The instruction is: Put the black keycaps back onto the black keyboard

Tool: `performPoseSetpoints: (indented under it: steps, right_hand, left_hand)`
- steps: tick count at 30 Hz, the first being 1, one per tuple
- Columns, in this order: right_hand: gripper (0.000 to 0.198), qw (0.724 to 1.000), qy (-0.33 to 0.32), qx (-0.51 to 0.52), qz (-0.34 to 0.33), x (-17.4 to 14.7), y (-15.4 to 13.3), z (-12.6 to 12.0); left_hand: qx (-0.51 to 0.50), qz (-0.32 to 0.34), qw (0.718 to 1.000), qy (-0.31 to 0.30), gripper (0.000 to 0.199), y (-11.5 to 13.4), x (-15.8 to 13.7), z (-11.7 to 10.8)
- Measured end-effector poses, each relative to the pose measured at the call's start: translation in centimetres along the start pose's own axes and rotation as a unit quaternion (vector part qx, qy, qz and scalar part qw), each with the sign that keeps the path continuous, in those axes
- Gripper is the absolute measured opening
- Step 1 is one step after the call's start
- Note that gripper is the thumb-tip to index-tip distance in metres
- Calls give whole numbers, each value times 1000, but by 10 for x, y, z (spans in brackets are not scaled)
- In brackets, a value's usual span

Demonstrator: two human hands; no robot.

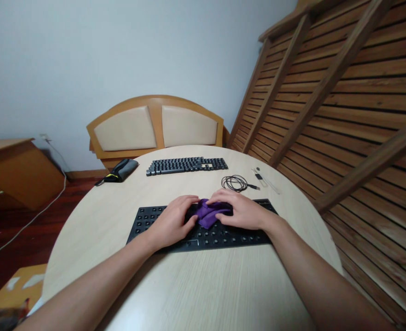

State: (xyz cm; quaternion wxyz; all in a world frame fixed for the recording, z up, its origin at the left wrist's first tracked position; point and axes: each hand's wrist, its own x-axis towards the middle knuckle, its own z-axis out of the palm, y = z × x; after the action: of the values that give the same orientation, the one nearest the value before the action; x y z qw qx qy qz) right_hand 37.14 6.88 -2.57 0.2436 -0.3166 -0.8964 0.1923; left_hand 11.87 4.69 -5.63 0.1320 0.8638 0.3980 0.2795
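A black keyboard [140,228] with its keycaps off lies on the round table [203,289], its switches exposed. On the middle of it is a crumpled purple cloth [208,217]. From the left, my left hand [173,222] rests over the keyboard, thumb and fingers closed on the cloth's left edge. My right hand [242,210] grips the cloth from the other side, fingertips on top and thumb along its near edge. Both hands cover parts of the switch rows.
Loose keycaps [178,165] stand in keyboard order at the back. Right of them lie a coiled black USB cable [235,183] and small thin tools [265,180]. A black and grey pouch [122,171] sits at the left edge. A slatted wooden panel [347,105] leans on the right.
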Motion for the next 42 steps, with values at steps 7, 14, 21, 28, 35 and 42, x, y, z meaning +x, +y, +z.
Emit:
performPoseSetpoints:
  steps: [7, 14, 21, 28, 35, 42]
  right_hand:
    - [12, 998, -55, -22, 0, 2, 3, 6]
    - [10, 999, -5, 27, 47, -5, 6, -12]
    - [13, 989, 69, 122, 38, 2, -11, -2]
    - [35, 955, 122, 239, 127, 6, -18, 2]
    - [84, 906, 16, 383, 179, 4, -3, 4]
    - [88, 843, 151, 461, 232, 10, 5, 14]
  left_hand:
    - [97, -31, 993, -52, 48, -12, -3, 8]
    - [77, 6, 996, -36, 55, -5, -3, 3]
    - [-97, 9, 995, 31, 40, 22, 3, 3]
    - [-324, -125, 935, 68, 31, 33, 6, 4]
    - [-436, -174, 877, 102, 40, 22, 9, 5]
    - [-468, -194, 853, 128, 50, 18, 7, 6]
